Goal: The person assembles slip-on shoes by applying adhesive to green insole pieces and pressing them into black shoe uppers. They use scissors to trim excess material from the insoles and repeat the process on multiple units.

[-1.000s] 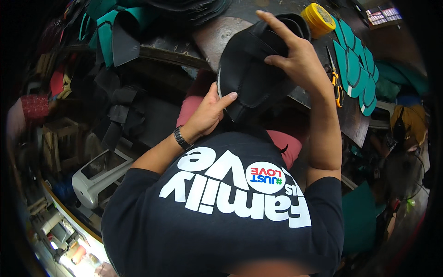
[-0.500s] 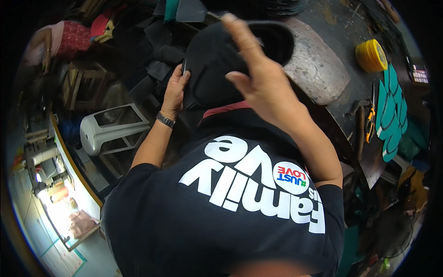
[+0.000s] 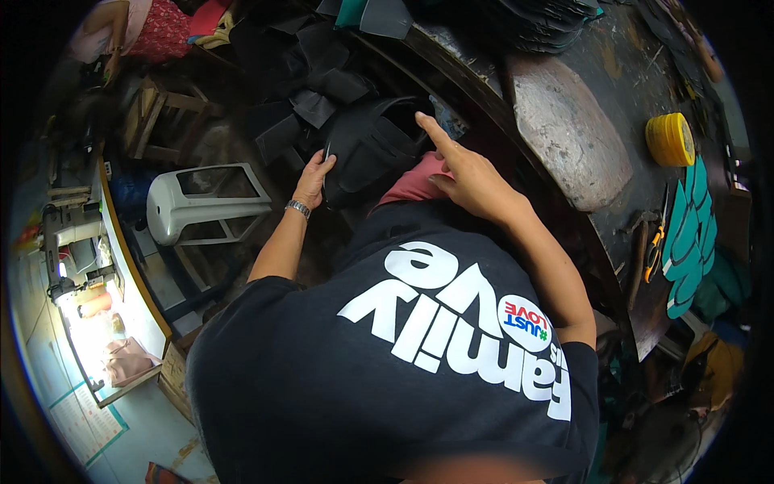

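Observation:
A black bag-like piece with a curved rim (image 3: 367, 157) hangs in front of my body, above pink cloth (image 3: 415, 179) at my lap. My left hand (image 3: 311, 182) is closed on its left edge, the thumb lying on top. A thin dark strip sticks up beside that thumb; what it is I cannot make out. By the right end of the black piece is my right hand (image 3: 477, 182), index finger stretched out and thumb apart, with nothing seen in it. Its other fingers are hidden, and whether the fingertip touches the rim I cannot tell.
To the right, a dark workbench (image 3: 617, 222) bears a worn grey slab (image 3: 568, 129), a yellow tub (image 3: 669, 139), orange-handled scissors (image 3: 654, 254), a hammer (image 3: 638, 250) and teal cutouts (image 3: 689, 242). At left stand a grey plastic stool (image 3: 173, 206) and a lit sewing table (image 3: 133, 282). A person (image 3: 149, 28) is far left.
The black piece has come down and toward me, away from the slab. My right hand has lowered from above it to its right end. My left hand keeps its hold.

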A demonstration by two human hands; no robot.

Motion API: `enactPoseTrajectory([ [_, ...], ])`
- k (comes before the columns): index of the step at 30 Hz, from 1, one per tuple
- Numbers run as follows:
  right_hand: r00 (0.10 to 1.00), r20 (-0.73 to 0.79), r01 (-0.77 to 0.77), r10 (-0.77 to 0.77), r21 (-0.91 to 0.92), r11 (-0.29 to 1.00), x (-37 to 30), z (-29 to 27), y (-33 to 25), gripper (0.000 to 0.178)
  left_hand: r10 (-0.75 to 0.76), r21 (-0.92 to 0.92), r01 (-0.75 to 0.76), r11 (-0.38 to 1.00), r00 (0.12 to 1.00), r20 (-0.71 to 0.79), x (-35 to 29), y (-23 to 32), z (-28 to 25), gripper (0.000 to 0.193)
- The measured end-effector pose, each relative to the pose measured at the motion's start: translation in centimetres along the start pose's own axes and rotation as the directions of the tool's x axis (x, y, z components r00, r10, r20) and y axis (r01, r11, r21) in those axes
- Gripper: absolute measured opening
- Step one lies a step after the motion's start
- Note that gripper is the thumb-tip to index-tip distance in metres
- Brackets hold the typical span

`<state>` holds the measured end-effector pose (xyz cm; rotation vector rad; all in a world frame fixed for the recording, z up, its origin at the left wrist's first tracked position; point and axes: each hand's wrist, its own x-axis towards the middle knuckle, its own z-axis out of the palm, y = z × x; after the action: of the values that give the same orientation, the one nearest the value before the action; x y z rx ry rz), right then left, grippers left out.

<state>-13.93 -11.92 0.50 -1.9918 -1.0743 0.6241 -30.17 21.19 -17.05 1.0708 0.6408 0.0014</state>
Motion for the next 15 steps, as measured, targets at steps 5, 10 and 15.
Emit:
enactPoseTrajectory([
  [5, 0.991, -0.126, 0.036, -0.038, -0.016, 0.999, -0.2, 0.2, 0.2, 0.103, -0.039, 0.130, 0.018, 0.991, 0.987, 0.159, -2.3, 5.6, 2.9, 0.032],
  [10, 0.874, -0.314, 0.269, -0.370, -0.323, 0.908, 1.3, -0.1, -1.0, 0.101, 0.116, 0.473, -0.279, 0.836, 0.931, 0.345, -4.4, 14.4, 3.5, 0.030],
  [15, 0.875, -0.421, 0.258, -0.237, -0.009, 0.966, 1.6, -0.5, -1.6, 0.097, 0.368, 0.110, -0.402, 0.909, 0.898, 0.240, -3.6, 20.4, -2.8, 0.031],
])
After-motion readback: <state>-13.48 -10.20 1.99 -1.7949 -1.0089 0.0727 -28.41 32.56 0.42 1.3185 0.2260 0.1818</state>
